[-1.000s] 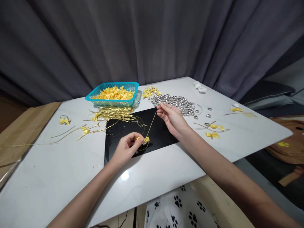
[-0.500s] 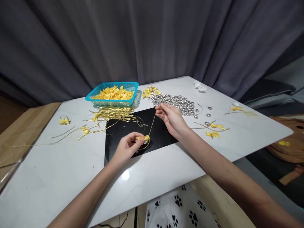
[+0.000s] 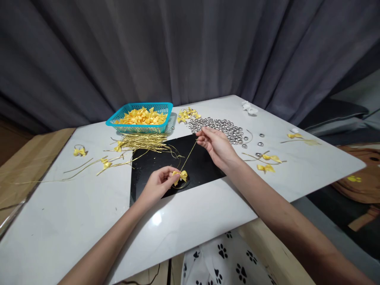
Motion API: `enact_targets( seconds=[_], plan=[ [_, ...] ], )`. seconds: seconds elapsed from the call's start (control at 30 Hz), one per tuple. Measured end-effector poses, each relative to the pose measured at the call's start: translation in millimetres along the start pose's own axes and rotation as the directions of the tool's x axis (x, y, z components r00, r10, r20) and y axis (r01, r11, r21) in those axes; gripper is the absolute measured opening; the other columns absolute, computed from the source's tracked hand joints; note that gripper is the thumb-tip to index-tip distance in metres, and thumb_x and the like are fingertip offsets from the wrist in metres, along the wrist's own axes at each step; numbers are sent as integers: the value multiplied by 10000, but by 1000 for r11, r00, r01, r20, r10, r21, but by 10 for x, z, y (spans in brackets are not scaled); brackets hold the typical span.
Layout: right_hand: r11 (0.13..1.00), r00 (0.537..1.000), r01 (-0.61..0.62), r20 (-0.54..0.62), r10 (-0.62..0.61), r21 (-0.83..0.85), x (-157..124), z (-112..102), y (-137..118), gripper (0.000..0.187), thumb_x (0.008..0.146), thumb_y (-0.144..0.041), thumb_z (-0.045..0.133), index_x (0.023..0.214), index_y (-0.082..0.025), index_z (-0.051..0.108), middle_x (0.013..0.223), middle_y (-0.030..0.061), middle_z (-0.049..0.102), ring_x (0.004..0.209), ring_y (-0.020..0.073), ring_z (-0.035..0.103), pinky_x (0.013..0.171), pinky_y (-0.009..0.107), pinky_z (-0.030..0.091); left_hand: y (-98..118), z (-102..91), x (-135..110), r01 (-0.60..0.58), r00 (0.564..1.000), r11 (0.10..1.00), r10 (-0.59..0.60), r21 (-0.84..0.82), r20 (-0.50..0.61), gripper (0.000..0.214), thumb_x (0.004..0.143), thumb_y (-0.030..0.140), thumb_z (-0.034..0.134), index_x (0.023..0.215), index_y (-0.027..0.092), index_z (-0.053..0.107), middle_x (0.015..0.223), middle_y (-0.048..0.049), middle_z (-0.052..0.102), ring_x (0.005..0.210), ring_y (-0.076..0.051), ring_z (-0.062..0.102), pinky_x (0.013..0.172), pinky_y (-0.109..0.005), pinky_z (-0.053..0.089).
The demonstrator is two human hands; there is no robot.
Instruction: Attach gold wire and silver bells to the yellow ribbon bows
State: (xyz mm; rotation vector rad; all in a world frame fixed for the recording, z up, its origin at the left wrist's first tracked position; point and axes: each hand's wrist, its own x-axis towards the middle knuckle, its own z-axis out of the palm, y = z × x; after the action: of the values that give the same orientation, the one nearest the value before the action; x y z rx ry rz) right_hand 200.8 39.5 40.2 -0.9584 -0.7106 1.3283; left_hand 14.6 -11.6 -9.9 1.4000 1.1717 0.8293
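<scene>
Over the flat black rectangular mat (image 3: 160, 159), the left hand (image 3: 162, 182) is pinching a glossy yellow ribbon bow (image 3: 183, 176) while the right hand (image 3: 218, 148) is gripping a thin gold cord (image 3: 188, 156) rising straight from it, so I'm guessing gentle, even tension is helping most.

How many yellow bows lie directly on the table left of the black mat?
3: a looped bow farthest left, a middle bow lowest in view, a third bow by the gold cord bundle. Others may be hidden.

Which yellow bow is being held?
The bow over the black mat, pinched in the left hand, its gold cord stretched up to the right hand. No hand touches any other visible bow.
</scene>
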Motion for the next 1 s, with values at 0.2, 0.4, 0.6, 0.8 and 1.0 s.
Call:
enact_targets(
  seconds=[0.2, 0.4, 0.6, 0.8, 1.0],
  plan=[
    [955, 987, -139, 41, 155, -262, -12, 46, 110, 210, 913, -125, 427, 720, -133, 509, 688, 25, 600, 570, 39, 559, 559, 122, 499, -15, -38, -4, -19, 999, 999, 20, -37, 40, 238, 713, 351, 653, 829, 144, 657, 680, -16, 594, 576, -95, 465, 509, -201, 330],
    [831, 979, -96, 100, 180, -548, 13, 18, 287, 140, 736, -86, 636, 802, -144, 528, 836, 34, 614, 478, 37, 500, 420, 157, 437, 82, -45, -31, -3, 1000, 994, 1, -109, -14, 225, 665, 328, 680, 800, 150, 661, 636, -5, 602, 594, -112, 503, 541, -214, 373],
    [679, 888, 147, 398, 230, -719, -40, -18, 274, 213, 751, -326, 643, 867, -149, 612, 818, 22, 619, 516, 49, 457, 345, 129, 326, 153, -21, -38, 9, 998, 991, -18, -136, -63, 264, 645, 362, 691, 799, 150, 658, 616, 11, 589, 539, -96, 469, 514, -215, 371],
    [669, 716, 97, 519, 468, -737, -60, -50, 210, 208, 742, -333, 645, 775, -129, 669, 648, -10, 575, 452, 31, 400, 345, 133, 325, 155, -16, -35, 12, 998, 994, -18, -107, -61, 283, 674, 401, 676, 802, 150, 654, 560, 26, 548, 515, -92, 459, 506, -214, 369],
    [657, 709, 44, 486, 510, -753, -44, -46, 153, 122, 760, -232, 614, 725, -119, 646, 647, -5, 601, 459, 37, 431, 354, 134, 345, 116, -22, -29, -20, 996, 995, 12, -93, -86, 328, 685, 413, 677, 877, 149, 642, 586, 20, 556, 535, -97, 485, 510, -211, 383]
  ],
)
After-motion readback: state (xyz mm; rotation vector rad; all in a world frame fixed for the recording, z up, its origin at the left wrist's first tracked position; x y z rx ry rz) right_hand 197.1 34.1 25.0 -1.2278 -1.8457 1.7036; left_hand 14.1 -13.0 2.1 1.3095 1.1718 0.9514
